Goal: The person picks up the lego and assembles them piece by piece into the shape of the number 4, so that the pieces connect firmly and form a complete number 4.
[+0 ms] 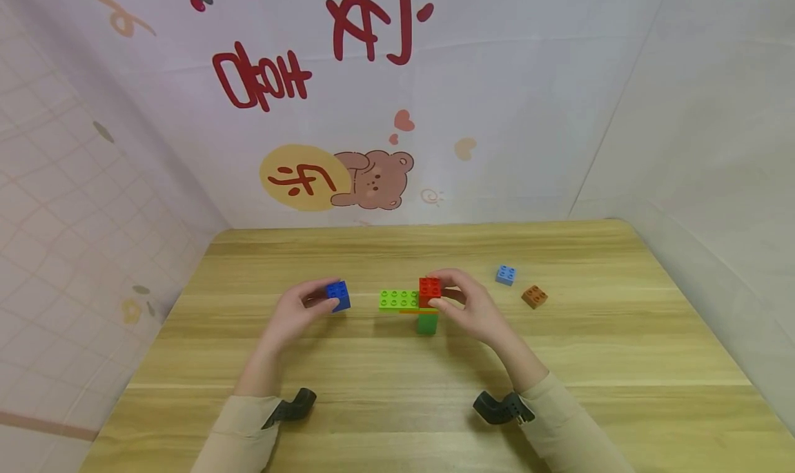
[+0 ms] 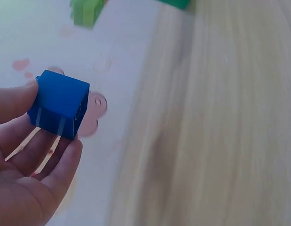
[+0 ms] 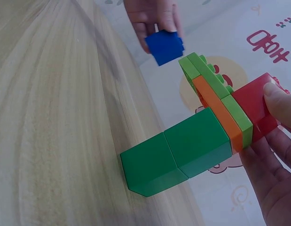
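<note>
Between its thumb and fingers my left hand (image 1: 297, 314) pinches a dark blue building brick (image 1: 338, 296), to the left of a brick assembly. Seen in the right wrist view, two green bricks (image 3: 176, 153) form a column under a thin orange brick (image 3: 218, 113) and a light green plate (image 3: 201, 70). A red brick (image 1: 429, 290) sits on the right end of that light green plate. My right hand (image 1: 468, 307) grips the red brick from its right side. The dark blue brick (image 2: 60, 101) is apart from the assembly, its hollow underside partly visible in the left wrist view.
A light blue brick (image 1: 506, 275) and a brown brick (image 1: 534, 296) lie on the wooden table (image 1: 397, 404) at the right. A printed cloth (image 1: 497, 79) hangs behind the table. Each sleeve has a black wrist mount (image 1: 297, 407) near its cuff.
</note>
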A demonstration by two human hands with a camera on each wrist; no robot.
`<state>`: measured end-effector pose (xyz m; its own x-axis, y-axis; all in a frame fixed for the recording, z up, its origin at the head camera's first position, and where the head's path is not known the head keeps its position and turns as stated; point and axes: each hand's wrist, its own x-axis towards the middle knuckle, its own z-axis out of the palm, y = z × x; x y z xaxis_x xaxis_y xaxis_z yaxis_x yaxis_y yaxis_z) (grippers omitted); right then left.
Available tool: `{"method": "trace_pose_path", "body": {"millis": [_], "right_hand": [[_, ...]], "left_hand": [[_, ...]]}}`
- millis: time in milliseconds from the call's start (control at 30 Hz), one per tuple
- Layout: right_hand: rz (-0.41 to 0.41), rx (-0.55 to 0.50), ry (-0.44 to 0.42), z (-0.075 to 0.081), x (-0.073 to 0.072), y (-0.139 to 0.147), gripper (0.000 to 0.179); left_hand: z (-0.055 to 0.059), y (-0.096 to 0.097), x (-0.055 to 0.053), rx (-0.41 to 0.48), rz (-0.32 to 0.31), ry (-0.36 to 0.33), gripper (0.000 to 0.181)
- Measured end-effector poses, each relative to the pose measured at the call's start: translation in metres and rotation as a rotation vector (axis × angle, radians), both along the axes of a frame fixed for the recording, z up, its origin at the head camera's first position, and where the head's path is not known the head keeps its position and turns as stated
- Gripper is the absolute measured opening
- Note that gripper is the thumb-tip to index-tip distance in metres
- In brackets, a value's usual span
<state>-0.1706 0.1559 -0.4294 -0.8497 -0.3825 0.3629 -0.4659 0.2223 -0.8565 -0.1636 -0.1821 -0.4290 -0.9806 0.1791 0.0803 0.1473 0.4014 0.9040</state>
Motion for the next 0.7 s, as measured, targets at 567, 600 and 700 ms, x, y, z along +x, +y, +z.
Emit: {"method": "trace_pose_path", "body": {"millis": [567, 600, 700], "right_hand": [[-0.012, -0.004, -0.002, 0.008, 0.005, -0.004, 0.038], [-0.01, -0.002, -0.002, 0.012, 0.008, -0.004, 0.037], [-0.004, 0.007, -0.009, 0.026, 0.014, -0.007, 0.035]], "left_hand": [[0.026, 0.049, 0.006, 0.153, -0.051, 0.073, 0.04], [0.027, 0.051, 0.006, 0.155, -0.056, 0.076, 0.04], [0.028, 0.057, 0.006, 0.14, -0.077, 0.098, 0.04]]}}
